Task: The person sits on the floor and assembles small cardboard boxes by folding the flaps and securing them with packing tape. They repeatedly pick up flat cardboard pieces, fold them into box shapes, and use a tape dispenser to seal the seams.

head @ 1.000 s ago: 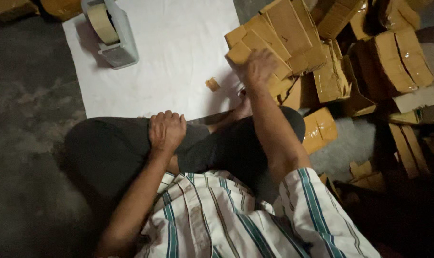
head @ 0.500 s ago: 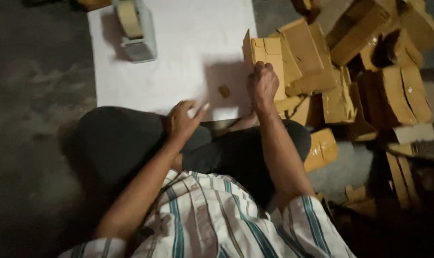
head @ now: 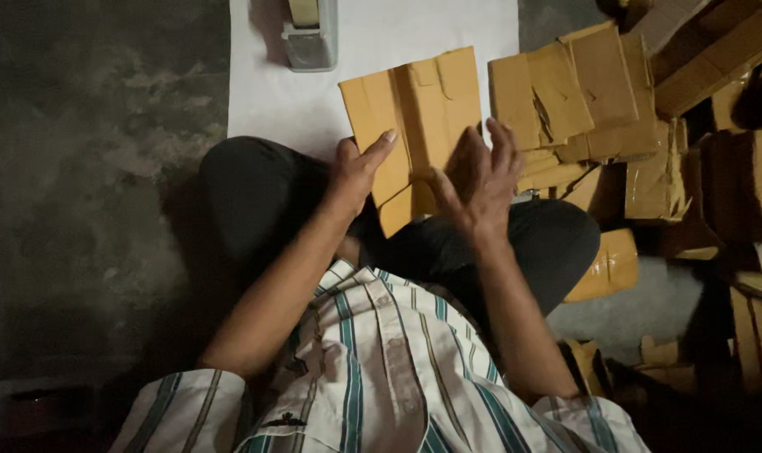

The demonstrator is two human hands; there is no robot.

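A flattened brown cardboard box stands in the upper middle of the frame, tilted slightly, creased down its length, with uneven flaps along its top edge. The left hand grips its left edge, thumb laid on the face. The right hand presses against its lower right with fingers spread. Behind it lies a white sheet with bare room to the left of the box. A grey tape dispenser sits at the sheet's top edge. A crowded pile of flattened boxes fills the upper right, close beside the right hand. Dark floor opens at left.
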